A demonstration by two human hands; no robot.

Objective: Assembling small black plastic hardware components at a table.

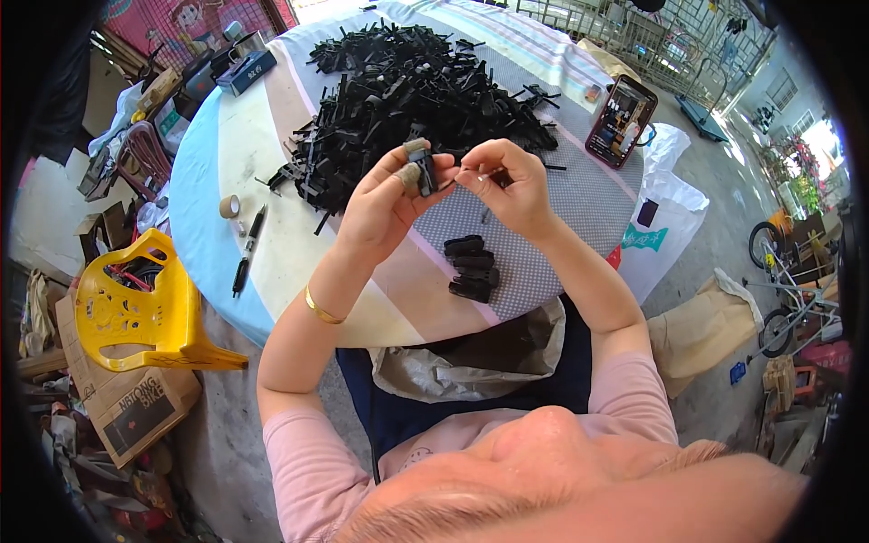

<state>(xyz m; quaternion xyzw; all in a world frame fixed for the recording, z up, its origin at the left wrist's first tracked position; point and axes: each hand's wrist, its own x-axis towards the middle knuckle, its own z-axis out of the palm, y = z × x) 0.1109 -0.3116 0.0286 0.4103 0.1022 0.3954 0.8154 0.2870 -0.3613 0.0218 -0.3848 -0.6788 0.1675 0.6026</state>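
My left hand (378, 210) is raised over the table, its fingers curled round a small black strap-like piece (425, 179). Tan wraps cover some of its fingertips. Close beside it, my right hand (518, 188) pinches thumb and forefinger together at the end of that piece; what lies between those fingertips is too small to make out. Beyond both hands spreads a big heap of black strap-like pieces (398, 113). Nearer me, several folded black pieces (472, 269) lie in a short row on the cloth.
The round table has a striped cloth (213, 172). On it are a pen (248, 253), a tape roll (230, 206), a blue box (246, 72) and a propped phone (621, 122). An open sack (425, 385) lies at my lap. Left stands a yellow chair (172, 335); right, a white bag (674, 204).
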